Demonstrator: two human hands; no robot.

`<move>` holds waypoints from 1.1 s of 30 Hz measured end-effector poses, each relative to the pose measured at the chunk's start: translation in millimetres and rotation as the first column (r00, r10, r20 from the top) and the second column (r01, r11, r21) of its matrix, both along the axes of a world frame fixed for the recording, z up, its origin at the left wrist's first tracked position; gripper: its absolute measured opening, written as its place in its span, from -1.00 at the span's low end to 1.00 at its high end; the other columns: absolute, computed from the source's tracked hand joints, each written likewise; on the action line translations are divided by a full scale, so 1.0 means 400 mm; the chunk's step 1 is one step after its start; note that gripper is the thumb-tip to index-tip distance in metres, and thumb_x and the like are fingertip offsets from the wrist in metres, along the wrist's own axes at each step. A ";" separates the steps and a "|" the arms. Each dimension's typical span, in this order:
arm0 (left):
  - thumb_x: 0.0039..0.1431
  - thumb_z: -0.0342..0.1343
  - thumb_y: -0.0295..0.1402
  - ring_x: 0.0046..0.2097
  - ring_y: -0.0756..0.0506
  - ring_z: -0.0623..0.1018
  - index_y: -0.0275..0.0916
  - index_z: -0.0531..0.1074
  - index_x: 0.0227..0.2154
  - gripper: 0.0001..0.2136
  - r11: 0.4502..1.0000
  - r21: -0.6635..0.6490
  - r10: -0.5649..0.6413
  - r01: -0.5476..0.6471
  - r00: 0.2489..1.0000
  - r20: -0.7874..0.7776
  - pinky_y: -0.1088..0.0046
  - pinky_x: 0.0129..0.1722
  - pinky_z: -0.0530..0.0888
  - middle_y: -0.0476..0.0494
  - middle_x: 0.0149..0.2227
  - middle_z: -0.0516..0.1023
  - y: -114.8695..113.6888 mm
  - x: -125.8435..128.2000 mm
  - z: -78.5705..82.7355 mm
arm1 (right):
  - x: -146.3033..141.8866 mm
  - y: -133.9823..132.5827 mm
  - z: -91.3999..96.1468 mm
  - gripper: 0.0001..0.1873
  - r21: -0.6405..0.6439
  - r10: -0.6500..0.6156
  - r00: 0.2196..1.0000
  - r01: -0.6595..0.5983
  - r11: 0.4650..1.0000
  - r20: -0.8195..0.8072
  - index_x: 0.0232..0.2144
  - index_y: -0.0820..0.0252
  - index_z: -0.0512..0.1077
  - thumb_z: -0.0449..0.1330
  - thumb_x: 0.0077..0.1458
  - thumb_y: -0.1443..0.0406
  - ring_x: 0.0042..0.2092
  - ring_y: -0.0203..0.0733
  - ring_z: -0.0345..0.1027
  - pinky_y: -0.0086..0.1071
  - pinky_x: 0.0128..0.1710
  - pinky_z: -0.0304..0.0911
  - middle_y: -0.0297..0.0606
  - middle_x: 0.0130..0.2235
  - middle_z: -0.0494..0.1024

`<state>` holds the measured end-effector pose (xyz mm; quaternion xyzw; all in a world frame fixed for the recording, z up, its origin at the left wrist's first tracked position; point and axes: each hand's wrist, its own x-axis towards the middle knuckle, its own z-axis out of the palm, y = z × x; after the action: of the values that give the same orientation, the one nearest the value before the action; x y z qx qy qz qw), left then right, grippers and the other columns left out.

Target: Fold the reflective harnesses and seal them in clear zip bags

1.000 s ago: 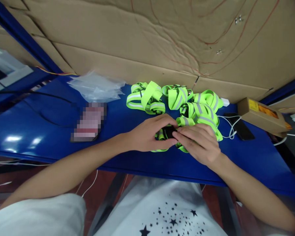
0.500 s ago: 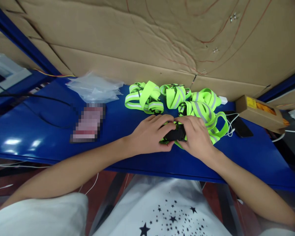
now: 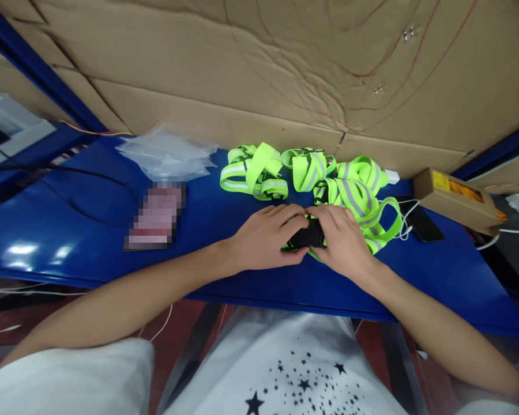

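A person's left hand (image 3: pixel 263 237) and right hand (image 3: pixel 345 235) grip a black piece (image 3: pixel 308 235) between them at a blue table (image 3: pixel 259 288), thumbs on the near side and fingers curled over the far side. The piece sits right between the two sets of fingertips, its ends covered by them, so its full shape cannot be made out. Bits of a lime strap (image 3: pixel 315 253) show under and around the fingers, the rest hidden by the hands. Just beyond the fingertips lie more straps (image 3: pixel 350 193), lime with pale stripes (so tangled that where one ends and the next begins is hard to tell). To the left of the fingers, a phone (image 3: pixel 155 219) is masked by coarse squares, with clear bags (image 3: pixel 168 155) behind it, their contents unreadable. Right of the fingers, a white cable (image 3: pixel 409 225) partly overlaps a dark slab (image 3: pixel 424 222), near a carton (image 3: pixel 454 199) showing something orange. Far left of the fingers, a black cord (image 3: pixel 60 168) is cut off by the frame.
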<state>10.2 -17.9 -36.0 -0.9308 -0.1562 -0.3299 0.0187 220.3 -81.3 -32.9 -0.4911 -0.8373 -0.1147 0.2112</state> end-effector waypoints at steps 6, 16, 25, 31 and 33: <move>0.07 0.15 -0.31 -0.16 -0.20 0.62 -0.25 0.38 -0.19 -0.76 0.999 0.047 0.000 -0.001 1.000 0.031 0.25 -0.15 0.57 -0.22 -0.12 0.60 -0.011 -0.004 0.028 | -0.022 -0.019 0.021 -0.53 0.056 -0.071 0.993 0.065 0.996 0.094 0.06 0.36 0.33 0.23 0.08 0.37 -0.08 0.19 0.34 -0.11 -0.10 0.15 0.02 -0.10 0.50; 0.27 0.20 -0.30 0.04 -0.22 0.60 -0.21 0.38 0.02 -0.70 1.000 -0.014 0.011 -0.011 1.000 0.003 0.24 0.00 0.58 -0.28 0.03 0.57 -0.009 -0.027 0.065 | 0.018 -0.004 0.071 -0.43 0.046 -0.146 0.989 0.145 0.988 0.010 0.11 0.24 0.32 0.16 -0.01 0.46 0.00 0.21 0.38 -0.03 -0.04 0.25 0.01 -0.01 0.50; 0.38 -0.07 -0.02 -0.07 -0.15 0.58 -0.14 0.39 -0.04 -0.66 0.782 -0.622 0.463 0.039 0.632 0.622 0.13 -0.07 0.53 -0.17 0.04 0.58 0.178 -0.191 0.234 | 0.303 0.009 0.203 -0.58 -0.059 -0.241 0.513 0.346 0.937 -0.824 0.02 0.20 0.53 0.21 0.28 0.05 -0.23 -0.07 0.49 -0.18 -0.30 0.38 -0.04 -0.07 0.60; -0.04 0.18 0.08 -0.14 -0.13 0.49 -0.13 0.26 -0.23 -0.54 0.689 -0.672 0.552 0.272 0.405 0.729 0.25 -0.25 0.40 -0.02 -0.24 0.48 0.285 -0.344 0.248 | 0.639 0.021 0.207 -0.83 -0.235 -0.264 0.009 0.430 0.872 -0.964 -0.35 0.16 0.49 0.23 0.15 0.18 -0.21 0.04 0.48 -0.09 -0.42 0.33 0.05 -0.12 0.54; -0.11 0.16 0.23 -0.09 -0.18 0.48 -0.11 0.19 -0.28 -0.44 0.731 -0.653 0.530 0.201 0.436 0.727 0.21 -0.21 0.40 0.01 -0.31 0.45 0.326 -0.389 0.223 | 0.724 0.030 0.182 -0.85 -0.201 -0.237 0.027 0.443 0.874 -0.971 -0.43 0.07 0.37 0.25 0.08 0.19 -0.23 0.04 0.46 -0.15 -0.48 0.25 -0.03 -0.18 0.50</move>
<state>-145.5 112.6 53.4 -0.5361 -0.3453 -0.6817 -0.3586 510.0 -69.2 40.0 -0.6081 -0.3320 0.1241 0.7103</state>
